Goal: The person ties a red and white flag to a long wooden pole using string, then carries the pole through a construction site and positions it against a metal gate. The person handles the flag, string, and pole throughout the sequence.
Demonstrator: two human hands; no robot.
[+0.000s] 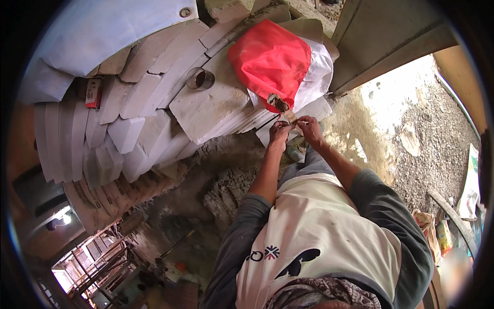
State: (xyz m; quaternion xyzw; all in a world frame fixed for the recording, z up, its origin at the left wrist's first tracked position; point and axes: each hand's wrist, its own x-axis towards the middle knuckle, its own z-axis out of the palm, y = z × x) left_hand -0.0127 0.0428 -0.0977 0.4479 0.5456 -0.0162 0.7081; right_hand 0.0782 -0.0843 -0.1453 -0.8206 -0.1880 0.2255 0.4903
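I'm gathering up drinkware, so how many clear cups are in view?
1: the clear cup is on the pale slabs, left of the red-and-white cloth. Others may be hidden.

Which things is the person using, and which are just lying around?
Probably being used:
- tan strip, at the left hand and right hand
- red-and-white cloth, close by

Seemingly just lying about:
- clear cup
- small red-and-white packet
- pale slabs
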